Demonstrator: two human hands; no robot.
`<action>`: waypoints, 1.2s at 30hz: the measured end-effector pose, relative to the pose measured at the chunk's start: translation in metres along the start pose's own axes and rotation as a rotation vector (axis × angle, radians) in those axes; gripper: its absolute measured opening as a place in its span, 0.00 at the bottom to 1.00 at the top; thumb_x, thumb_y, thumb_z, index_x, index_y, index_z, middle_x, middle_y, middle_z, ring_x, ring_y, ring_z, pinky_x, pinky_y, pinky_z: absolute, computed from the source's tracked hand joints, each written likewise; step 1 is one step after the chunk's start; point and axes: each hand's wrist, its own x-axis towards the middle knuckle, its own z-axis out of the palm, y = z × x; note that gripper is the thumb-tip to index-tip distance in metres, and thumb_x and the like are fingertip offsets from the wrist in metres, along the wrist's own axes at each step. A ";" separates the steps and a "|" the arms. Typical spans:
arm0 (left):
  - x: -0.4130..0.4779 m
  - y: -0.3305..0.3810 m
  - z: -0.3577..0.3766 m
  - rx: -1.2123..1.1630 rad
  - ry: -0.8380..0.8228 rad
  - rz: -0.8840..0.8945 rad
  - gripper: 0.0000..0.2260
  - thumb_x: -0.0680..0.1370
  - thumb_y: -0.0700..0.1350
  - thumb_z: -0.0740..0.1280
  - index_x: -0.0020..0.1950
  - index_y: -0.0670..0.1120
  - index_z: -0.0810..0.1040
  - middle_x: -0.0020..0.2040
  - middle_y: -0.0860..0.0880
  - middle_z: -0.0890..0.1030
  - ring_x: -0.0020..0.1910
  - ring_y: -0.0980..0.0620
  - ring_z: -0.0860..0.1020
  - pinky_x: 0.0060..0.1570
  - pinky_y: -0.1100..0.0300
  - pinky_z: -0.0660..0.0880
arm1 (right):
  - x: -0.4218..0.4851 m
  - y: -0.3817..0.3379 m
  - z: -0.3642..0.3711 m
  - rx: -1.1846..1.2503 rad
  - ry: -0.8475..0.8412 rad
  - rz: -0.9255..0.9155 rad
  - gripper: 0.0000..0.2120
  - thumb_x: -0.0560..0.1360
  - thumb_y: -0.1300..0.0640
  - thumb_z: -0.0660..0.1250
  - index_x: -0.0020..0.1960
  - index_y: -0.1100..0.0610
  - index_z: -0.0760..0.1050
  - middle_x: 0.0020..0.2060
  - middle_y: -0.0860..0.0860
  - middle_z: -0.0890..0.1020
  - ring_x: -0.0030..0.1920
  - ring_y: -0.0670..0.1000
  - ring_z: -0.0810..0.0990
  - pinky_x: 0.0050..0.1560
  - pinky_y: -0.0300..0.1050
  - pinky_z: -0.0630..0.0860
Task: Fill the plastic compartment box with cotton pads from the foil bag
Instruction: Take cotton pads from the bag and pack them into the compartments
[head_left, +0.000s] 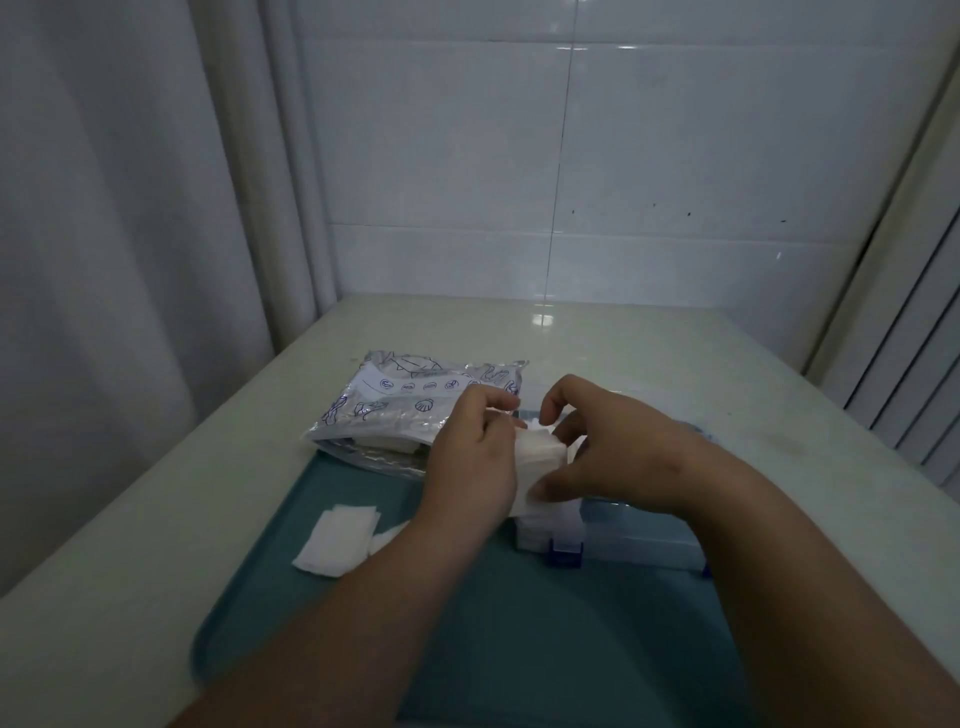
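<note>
**Colours on your table**

In front of you, the shiny silver foil bag (405, 405) carries a print of dark blue shell drawings. The stack of square cotton pads (540, 457) is plain white, and so are the loose cotton pads (337, 540) on the flat teal plastic tray (467, 623). Your clear plastic compartment box (639, 535) has dark blue latches (565, 555). The glossy tabletop (675, 364) is pale cream. The shiny wall tiles (675, 156) are white with thin dark joints.
</note>
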 end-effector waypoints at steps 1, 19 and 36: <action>0.000 0.000 0.000 0.002 -0.007 0.007 0.06 0.81 0.44 0.60 0.48 0.51 0.75 0.43 0.54 0.79 0.42 0.55 0.76 0.40 0.58 0.70 | 0.000 0.000 0.001 -0.020 0.002 -0.002 0.27 0.65 0.50 0.79 0.55 0.43 0.66 0.50 0.45 0.78 0.43 0.44 0.77 0.44 0.40 0.78; 0.002 -0.005 0.006 0.074 -0.061 -0.028 0.06 0.80 0.46 0.61 0.44 0.48 0.67 0.37 0.51 0.72 0.37 0.52 0.70 0.37 0.55 0.65 | -0.002 0.003 0.001 -0.086 -0.001 0.006 0.29 0.65 0.49 0.78 0.60 0.44 0.67 0.54 0.46 0.78 0.45 0.46 0.78 0.46 0.44 0.79; 0.004 0.003 -0.005 -0.374 -0.174 -0.143 0.14 0.77 0.35 0.66 0.56 0.49 0.69 0.50 0.41 0.82 0.48 0.45 0.83 0.52 0.45 0.80 | -0.002 0.014 -0.015 0.192 0.114 0.069 0.17 0.72 0.50 0.72 0.54 0.45 0.66 0.46 0.48 0.81 0.42 0.50 0.83 0.49 0.49 0.82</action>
